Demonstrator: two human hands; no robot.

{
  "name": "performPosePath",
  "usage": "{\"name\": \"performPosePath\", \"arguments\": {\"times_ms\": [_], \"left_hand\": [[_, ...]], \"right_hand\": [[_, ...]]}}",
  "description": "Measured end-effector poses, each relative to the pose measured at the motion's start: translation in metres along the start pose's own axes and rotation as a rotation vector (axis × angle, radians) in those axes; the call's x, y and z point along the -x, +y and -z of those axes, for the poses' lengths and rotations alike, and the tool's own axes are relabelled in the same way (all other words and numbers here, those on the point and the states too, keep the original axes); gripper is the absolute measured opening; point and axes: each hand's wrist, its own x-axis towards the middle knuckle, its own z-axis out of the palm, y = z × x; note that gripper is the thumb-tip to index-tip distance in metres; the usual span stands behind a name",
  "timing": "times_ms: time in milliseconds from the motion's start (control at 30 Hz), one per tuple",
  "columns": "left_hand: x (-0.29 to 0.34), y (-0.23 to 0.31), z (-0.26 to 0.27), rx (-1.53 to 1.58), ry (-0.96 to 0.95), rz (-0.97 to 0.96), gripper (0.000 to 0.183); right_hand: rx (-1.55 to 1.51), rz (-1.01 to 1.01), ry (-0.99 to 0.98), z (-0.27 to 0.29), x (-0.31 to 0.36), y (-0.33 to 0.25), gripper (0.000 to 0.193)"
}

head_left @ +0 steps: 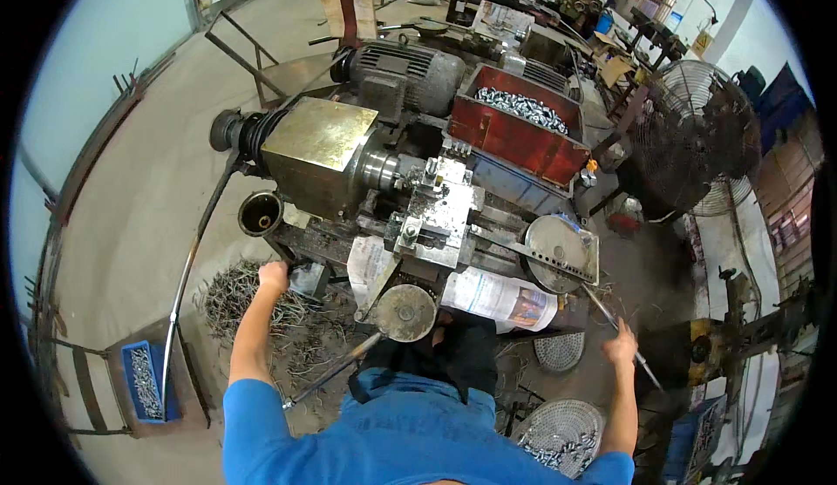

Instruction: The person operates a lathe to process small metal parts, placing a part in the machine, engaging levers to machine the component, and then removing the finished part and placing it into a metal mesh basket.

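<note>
My left hand (274,276) is closed beside the lathe's lower left side, above a heap of curly metal shavings (253,304). What its fingers hold, if anything, is hidden. A small grey block-shaped part (308,279) sits just right of it. My right hand (621,345) is closed round a long metal lever (602,305) that slants down from a round disc (558,252) at the lathe's right end. Between my arms stands the lathe, with its boxy headstock (321,136), chuck (380,169) and tool slide (445,210).
A red bin (514,141) of small metal pieces stands behind the lathe. A large fan (689,136) is at right. A perforated round tray (562,424) with metal pieces lies near my right arm. A blue crate (144,380) of parts is at lower left. Another lever (336,370) sticks out near my waist.
</note>
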Motion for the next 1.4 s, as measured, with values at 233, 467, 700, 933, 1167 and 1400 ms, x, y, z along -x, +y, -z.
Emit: {"name": "performPosePath", "arguments": {"times_ms": [233,467,700,933,1167,1400], "left_hand": [[0.066,-0.039,-0.021,0.369,-0.038,0.271,0.028],[0.125,-0.088,-0.089,0.661,-0.202,0.382,0.026],[0.096,-0.07,-0.094,0.694,-0.114,0.198,0.033],[0.056,-0.036,-0.04,0.763,-0.082,0.146,0.037],[0.036,-0.035,-0.028,0.58,-0.008,0.105,0.033],[0.011,0.0,0.015,0.244,0.123,-0.075,0.035]], "right_hand": [[0.19,-0.21,0.043,-0.086,-0.003,0.116,0.032],[0.002,-0.121,0.13,-0.083,0.113,0.052,0.027],[-0.337,-0.246,-0.046,-0.045,0.191,-0.06,0.043],[-0.42,-0.255,-0.019,-0.045,0.2,-0.075,0.034],[-0.182,-0.247,-0.061,-0.065,0.179,-0.019,0.045],[0.372,-0.29,0.188,-0.075,0.012,0.094,0.06]]}}
